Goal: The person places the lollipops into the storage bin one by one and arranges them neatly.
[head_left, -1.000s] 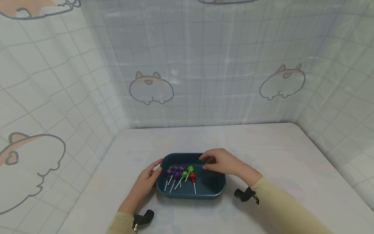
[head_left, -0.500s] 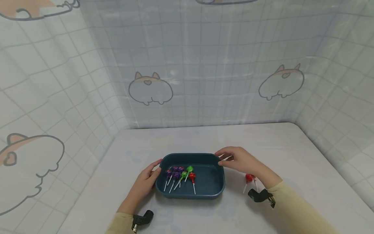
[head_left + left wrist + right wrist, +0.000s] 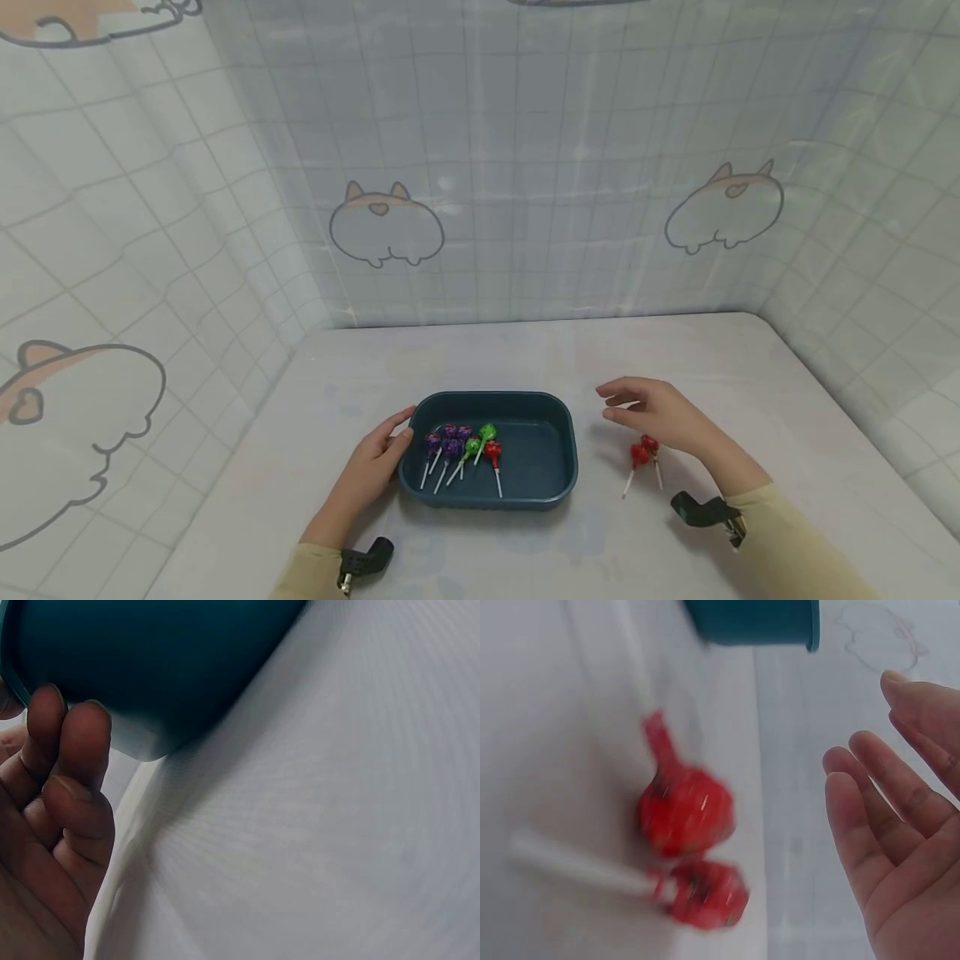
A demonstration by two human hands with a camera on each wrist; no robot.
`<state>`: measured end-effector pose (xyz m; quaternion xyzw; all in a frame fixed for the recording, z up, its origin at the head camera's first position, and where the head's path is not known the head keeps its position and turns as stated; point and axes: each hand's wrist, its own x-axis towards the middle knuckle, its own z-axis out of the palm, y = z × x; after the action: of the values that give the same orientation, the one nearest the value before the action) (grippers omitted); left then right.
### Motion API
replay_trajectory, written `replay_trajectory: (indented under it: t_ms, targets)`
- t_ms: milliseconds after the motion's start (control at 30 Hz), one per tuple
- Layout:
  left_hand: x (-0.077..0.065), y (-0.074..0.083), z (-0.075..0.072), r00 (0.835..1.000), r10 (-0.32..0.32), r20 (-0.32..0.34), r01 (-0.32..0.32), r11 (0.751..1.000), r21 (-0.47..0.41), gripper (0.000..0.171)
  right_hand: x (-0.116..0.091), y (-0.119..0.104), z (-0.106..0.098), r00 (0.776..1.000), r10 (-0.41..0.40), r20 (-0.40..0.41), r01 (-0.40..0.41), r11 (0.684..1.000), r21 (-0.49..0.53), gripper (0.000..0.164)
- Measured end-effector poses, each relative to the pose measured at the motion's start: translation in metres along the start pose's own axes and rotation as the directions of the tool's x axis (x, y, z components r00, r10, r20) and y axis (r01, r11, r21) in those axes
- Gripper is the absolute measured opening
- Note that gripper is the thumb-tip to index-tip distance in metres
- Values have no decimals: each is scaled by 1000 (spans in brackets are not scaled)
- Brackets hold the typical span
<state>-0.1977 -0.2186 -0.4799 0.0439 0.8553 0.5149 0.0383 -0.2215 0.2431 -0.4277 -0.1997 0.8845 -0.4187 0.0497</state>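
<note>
A dark teal tray stands on the table, with lollipops lying in its left half. Several have purple wrappers, two are green and one is red. My left hand holds the tray's left rim; in the left wrist view its curled fingers are against the outer wall. To the right of the tray, two red lollipops lie side by side on the table. Over them hovers my right hand, fingers loosely bent and holding nothing, as the right wrist view also shows.
A pale table carries the tray. Behind it and at both sides hang white gridded curtains with cartoon animal drawings. A black wrist camera sits on the left wrist, another on the right.
My right hand has moved right, from over the tray to above the table. The two red lollipops beside the tray have come into sight. My left hand has stayed at the rim.
</note>
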Motion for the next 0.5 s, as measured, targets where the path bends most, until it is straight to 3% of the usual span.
replay_trajectory:
  t_ms: [500]
  targets:
    - [-1,1,0,1000,-15,3,15,1000,-17,45,-32,31,-7,988,133,-79,-137,989,-53,39]
